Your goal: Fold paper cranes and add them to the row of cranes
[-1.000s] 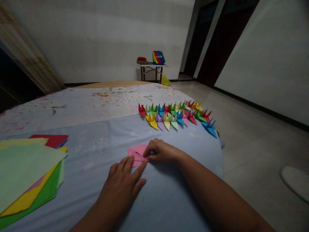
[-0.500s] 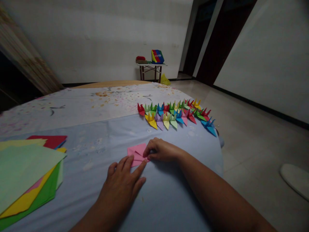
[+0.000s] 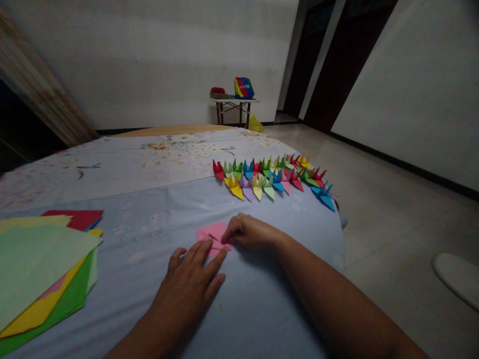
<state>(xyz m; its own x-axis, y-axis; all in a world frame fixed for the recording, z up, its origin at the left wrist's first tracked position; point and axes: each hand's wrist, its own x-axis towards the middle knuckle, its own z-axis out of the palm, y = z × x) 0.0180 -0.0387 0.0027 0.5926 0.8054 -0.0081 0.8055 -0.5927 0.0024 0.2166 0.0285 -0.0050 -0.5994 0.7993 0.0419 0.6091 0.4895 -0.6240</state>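
A small folded sheet of pink origami paper lies on the blue cloth, with creased flaps on its upper side. My left hand rests with fingers spread, its fingertips on the near-left part of the paper. At the paper's right side, my right hand has its thumb and forefinger pinched together on the edge. Its fingertips hide that corner. Beyond both hands stand rows of folded paper cranes in red, yellow, green, blue, purple and pink.
A stack of coloured paper sheets lies at the left. A blue cloth and a flowered white cloth cover the table, whose edge curves down on the right. A small table stands by the far wall.
My left fingers have slid slightly right over the pink paper. My right hand holds nearly the same spot.
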